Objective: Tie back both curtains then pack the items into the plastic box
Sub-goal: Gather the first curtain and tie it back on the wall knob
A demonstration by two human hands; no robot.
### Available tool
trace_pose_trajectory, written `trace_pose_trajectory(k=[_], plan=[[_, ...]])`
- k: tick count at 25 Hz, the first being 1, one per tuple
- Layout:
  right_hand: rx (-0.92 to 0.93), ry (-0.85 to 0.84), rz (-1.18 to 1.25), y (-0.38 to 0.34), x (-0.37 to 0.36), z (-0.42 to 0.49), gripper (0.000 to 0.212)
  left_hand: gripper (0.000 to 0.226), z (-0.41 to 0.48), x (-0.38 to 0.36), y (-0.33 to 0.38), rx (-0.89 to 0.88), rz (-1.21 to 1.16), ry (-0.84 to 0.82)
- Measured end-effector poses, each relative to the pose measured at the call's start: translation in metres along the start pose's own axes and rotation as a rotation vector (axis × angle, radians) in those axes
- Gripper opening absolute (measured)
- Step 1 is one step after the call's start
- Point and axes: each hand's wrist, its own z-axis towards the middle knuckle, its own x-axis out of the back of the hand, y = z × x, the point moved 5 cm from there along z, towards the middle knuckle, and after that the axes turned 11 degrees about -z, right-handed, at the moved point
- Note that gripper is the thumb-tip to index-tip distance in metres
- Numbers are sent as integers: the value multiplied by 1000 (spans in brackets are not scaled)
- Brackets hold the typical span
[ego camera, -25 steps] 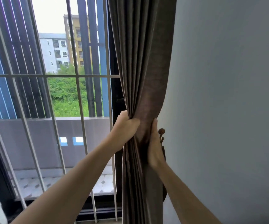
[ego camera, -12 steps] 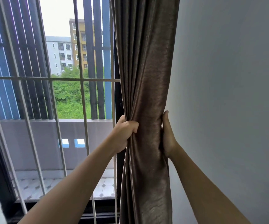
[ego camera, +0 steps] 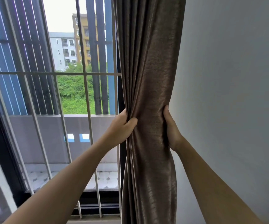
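Curtain [ego camera: 151, 78] hung bunched between window grille [ego camera: 54, 73] and wall [ego camera: 235, 94], its top and hem cut off. Left hand [ego camera: 122, 126] clenched its folds; right hand [ego camera: 171, 130] gripped the other edge, fingers hidden behind.

Window bars [ego camera: 88, 94] block the left; the wall [ego camera: 227, 94] crowds the curtain [ego camera: 151, 78].

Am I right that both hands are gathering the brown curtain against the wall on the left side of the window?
Not quite: the head view shows the left hand and right hand gathering the brown curtain against the wall on the window's right side.
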Motion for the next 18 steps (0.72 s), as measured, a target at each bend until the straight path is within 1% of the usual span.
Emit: trace_pose_trajectory(k=[2,4,6,8,9,11,12,14,15,17,18], plan=[[-17,56,-76,2,3,2,118,14,-3,5,-4,-62,161,9],[-14,75,-112,3,2,3,118,18,-2,11,-8,-81,253,39],[-37,72,-92,7,0,2,115,18,1,15,-8,-35,209,42],[-48,68,-66,11,-2,1,114,16,8,17,-2,61,100,-20],[-50,65,-64,13,-3,-1,115,18,15,20,4,93,110,-75],[-45,54,-70,16,-9,-9,118,22,32,24,19,94,236,-207],[-24,31,-66,16,-14,-14,121,22,39,27,27,97,272,-241],[82,-38,-47,8,-22,-26,122,18,49,27,40,124,248,-270],[152,-52,-50,3,-25,-32,112,19,52,24,44,138,229,-273],[301,-1,-93,-8,-30,-44,72,25,56,17,47,139,263,-265],[345,30,-144,-12,-34,-47,67,26,57,12,47,123,308,-264]])
